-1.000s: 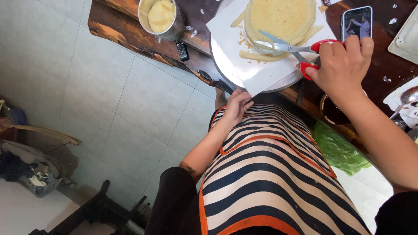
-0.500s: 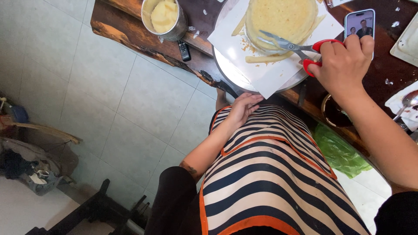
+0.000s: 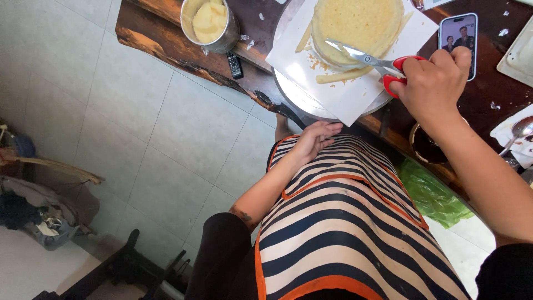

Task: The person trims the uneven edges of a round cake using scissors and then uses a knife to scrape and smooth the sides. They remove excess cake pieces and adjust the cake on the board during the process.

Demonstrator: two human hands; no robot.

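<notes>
My right hand grips red-handled scissors whose open blades touch the edge of a round yellow sponge cake. The cake rests on white paper over a round turntable on the dark wooden table. A cut strip of cake lies on the paper beside the cake. My left hand hangs below the table edge with fingers apart, holding nothing, resting against my striped apron.
A metal pot with pale yellow pieces stands at the table's left end, a small black remote next to it. A phone lies beyond my right hand. A spoon and green plastic bag are at right. Tiled floor at left.
The scissors have stayed at the cake's edge in my right hand. My left hand has dropped slightly and opened below the table edge. The view has shifted a little.
</notes>
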